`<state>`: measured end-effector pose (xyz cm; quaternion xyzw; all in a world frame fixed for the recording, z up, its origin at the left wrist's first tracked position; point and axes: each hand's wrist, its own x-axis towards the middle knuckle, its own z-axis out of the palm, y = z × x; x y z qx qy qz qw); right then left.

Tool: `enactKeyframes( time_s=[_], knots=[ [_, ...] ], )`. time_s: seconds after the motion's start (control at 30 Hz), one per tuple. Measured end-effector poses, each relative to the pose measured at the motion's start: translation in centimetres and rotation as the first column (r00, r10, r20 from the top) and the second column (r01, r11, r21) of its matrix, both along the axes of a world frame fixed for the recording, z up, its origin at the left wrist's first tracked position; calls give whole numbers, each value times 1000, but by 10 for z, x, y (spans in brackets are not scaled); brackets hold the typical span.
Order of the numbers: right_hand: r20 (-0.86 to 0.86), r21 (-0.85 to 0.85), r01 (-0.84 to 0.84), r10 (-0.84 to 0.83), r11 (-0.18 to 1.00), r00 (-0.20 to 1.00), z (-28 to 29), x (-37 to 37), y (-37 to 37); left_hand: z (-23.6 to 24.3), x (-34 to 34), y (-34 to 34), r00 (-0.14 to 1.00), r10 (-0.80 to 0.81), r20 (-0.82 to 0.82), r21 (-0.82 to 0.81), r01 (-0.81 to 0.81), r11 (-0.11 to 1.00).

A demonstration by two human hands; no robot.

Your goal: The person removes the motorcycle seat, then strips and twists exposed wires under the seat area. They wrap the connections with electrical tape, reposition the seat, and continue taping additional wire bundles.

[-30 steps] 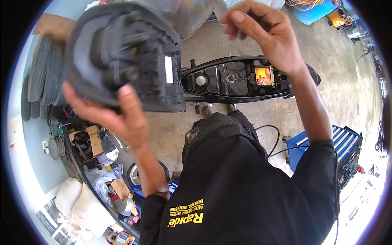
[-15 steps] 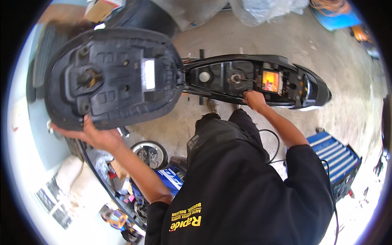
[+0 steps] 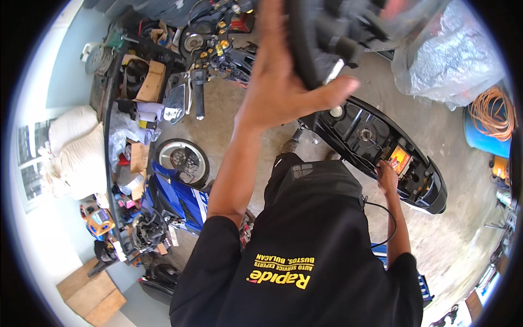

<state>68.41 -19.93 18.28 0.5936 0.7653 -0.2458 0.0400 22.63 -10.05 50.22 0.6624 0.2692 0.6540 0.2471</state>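
Note:
My left hand (image 3: 289, 92) is raised close to the view, holding the edge of a black motorcycle seat (image 3: 303, 43). Its thumb stretches across the seat's underside and its fingers run along the outer side; the seat is blurred and partly out of view. Below lies the motorcycle's open black underseat compartment (image 3: 354, 122), with a battery (image 3: 399, 159) bearing a yellow and red label toward its tail. My right hand (image 3: 387, 177) is at the compartment's near rim beside the battery. Its fingers are curled, and what they grip is hidden.
To the left are a motorcycle wheel (image 3: 182, 162), blue fairing (image 3: 177, 199) and a shelf with cardboard boxes (image 3: 150, 82). Handlebars (image 3: 199, 90) stand at the far left. Plastic sheeting (image 3: 447, 54) and a coiled orange hose (image 3: 492, 113) are at the far right.
The seat has swung up toward the view, with my left hand still on its edge. The view has turned, and my right hand remains at the compartment's near rim.

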Motion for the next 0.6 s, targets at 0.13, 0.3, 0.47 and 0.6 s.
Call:
enactKeyframes(
  time_s=[0.13, 0.3, 0.47, 0.6],
  knots=[
    [92, 127, 42, -54, 991, 994, 0, 12, -17, 3, -48, 25, 944, 192, -267, 269, -118, 956],
    [213, 213, 115, -160, 970, 964, 7, 18, -29, -7, -103, 24, 968, 8, -251, 202, 44, 978],
    [314, 190, 181, -235, 965, 920, 25, 2, -33, -20, -128, 12, 970, -241, 30, -36, 242, 970],
    [286, 245, 163, -232, 956, 930, 27, 18, -41, -58, -147, 36, 956, -268, 119, -120, 282, 952]
  ],
)
